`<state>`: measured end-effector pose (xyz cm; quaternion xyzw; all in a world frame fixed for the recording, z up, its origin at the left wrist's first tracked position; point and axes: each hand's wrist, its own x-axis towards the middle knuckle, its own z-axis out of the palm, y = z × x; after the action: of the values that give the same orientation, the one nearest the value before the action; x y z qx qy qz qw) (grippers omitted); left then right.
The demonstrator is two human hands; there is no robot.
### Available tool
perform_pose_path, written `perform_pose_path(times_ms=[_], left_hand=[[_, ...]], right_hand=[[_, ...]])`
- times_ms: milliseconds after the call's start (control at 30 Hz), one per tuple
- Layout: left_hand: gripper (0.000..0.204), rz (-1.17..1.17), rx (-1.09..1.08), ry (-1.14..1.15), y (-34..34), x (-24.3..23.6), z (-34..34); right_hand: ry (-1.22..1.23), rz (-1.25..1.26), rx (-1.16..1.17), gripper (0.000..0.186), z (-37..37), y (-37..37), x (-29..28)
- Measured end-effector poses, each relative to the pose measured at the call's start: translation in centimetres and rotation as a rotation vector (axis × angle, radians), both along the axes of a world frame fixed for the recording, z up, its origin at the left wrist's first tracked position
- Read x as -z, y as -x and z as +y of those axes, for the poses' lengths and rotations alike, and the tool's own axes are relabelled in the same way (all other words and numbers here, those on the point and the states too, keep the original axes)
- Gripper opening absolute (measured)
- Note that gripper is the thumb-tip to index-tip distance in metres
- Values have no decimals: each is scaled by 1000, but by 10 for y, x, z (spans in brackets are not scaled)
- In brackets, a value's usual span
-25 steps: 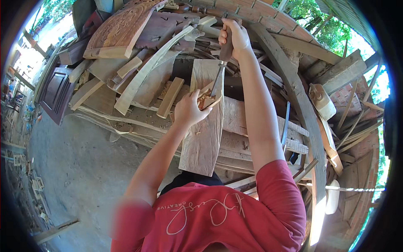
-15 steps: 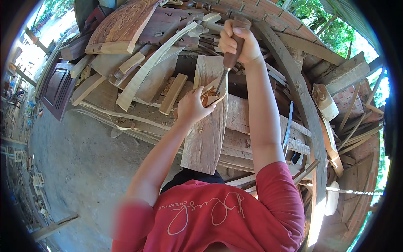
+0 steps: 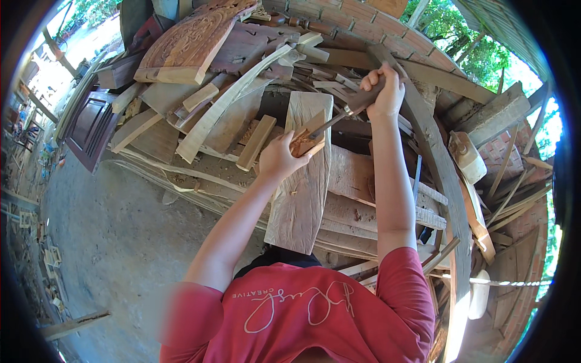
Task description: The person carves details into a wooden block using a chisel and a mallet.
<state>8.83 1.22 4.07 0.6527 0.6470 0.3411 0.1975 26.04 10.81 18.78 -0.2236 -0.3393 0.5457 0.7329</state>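
Note:
A small carved piece of wood (image 3: 310,144) is gripped in my left hand (image 3: 279,156), held against the upper part of a wide board (image 3: 298,209). My right hand (image 3: 387,94) is wrapped round the dark wooden handle of a carving chisel (image 3: 367,100). Its metal shaft slants down to the left, and the tip meets the carved piece near my left fingers. Orange-brown cut wood shows on that piece; my fingers hide part of it. Small shavings lie on the board below my left hand.
A bench of rough planks (image 3: 351,175) runs beneath the board. Beyond lie a carved panel (image 3: 187,45), a curved pale slat (image 3: 233,100) and a short block (image 3: 256,143). A blue saw-like strip (image 3: 417,175) stands right of my forearm, by a thick post (image 3: 445,163).
My right hand has swung right and lower, so the chisel now lies at a flatter slant instead of nearly upright. My left hand keeps its hold on the carved piece.

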Motion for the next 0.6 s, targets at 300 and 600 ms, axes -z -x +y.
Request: perform_pose_path(times_ms=[300,600], left_hand=[[73,249,6,-47,-12,-1,5],[74,323,214,-35,-20,1,-2]], right_hand=[[-163,-353,-23,15,-23,32,-4],[-166,-583,86,17,-49,42,-8]])
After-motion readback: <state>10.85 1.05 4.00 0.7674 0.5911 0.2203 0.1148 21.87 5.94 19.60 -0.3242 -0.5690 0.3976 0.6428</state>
